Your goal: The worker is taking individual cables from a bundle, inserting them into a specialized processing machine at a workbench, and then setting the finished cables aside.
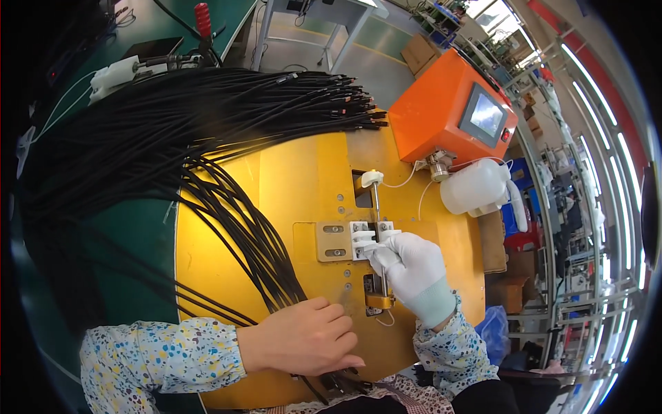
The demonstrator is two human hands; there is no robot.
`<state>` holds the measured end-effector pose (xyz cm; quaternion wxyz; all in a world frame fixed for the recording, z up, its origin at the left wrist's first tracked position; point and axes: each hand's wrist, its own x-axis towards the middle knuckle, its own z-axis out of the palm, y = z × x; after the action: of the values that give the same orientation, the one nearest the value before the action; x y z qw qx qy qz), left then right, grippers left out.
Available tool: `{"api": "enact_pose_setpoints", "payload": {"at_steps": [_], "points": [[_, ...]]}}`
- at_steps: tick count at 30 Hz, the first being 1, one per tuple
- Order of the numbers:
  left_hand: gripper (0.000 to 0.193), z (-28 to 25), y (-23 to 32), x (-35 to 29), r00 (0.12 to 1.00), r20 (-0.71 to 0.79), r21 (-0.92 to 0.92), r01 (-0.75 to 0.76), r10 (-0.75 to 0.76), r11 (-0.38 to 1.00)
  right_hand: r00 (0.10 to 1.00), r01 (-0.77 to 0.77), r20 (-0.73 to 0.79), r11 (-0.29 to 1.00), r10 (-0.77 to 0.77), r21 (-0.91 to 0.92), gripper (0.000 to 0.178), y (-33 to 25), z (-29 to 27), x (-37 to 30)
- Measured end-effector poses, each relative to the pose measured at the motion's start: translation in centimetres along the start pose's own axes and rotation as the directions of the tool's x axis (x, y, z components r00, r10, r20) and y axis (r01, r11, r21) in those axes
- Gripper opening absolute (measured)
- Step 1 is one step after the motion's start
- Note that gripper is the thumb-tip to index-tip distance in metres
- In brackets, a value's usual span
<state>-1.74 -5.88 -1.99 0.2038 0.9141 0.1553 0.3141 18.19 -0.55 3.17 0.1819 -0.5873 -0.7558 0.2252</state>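
My bare left hand (303,338) is closed over a bundle of black cables (252,228) near the front of a yellow metal plate (227,269). The cable ends stick out below it, toward my lap. My right hand (414,269), in a white glove, pinches at a small white clamping fixture (361,241) in the middle of the plate. The fingers hide whatever is between them. Beside the fixture, to its left, a beige slotted block (332,241) is bolted down. A thin metal rod with a white tip (372,179) runs toward the fixture from the far side.
A large heap of black cables (207,103) covers the far left, across the green table (110,255). An orange machine box (434,110) with a screen stands at the far right. By it lies a white plastic bottle (476,186) with thin tubing. Shelving (552,276) lines the right side.
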Motion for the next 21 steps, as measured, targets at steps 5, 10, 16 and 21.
{"api": "enact_pose_setpoints", "payload": {"at_steps": [5,10,16,21], "points": [[0.037,0.0,0.0,0.1,1.000,-0.013,-0.011,-0.004,0.004,1.000,0.935,0.221,-0.231,0.952,-0.269,-0.213,0.016,1.3,0.6,0.0],[0.037,0.1,0.0,-0.2,1.000,-0.006,-0.012,0.020,-0.020,1.000,0.839,0.091,-0.543,0.993,-0.039,0.069,0.018,2.7,-3.8,0.4],[0.039,0.1,0.0,0.2,1.000,-0.005,0.000,0.003,-0.003,1.000,0.868,-0.388,-0.493,0.701,0.060,-0.598,0.019,9.7,-9.4,-0.8],[0.038,0.2,0.0,0.0,1.000,-0.001,-0.003,0.013,-0.013,1.000,0.985,0.166,0.051,0.981,-0.162,-0.103,0.016,3.6,-5.7,-5.7]]}}
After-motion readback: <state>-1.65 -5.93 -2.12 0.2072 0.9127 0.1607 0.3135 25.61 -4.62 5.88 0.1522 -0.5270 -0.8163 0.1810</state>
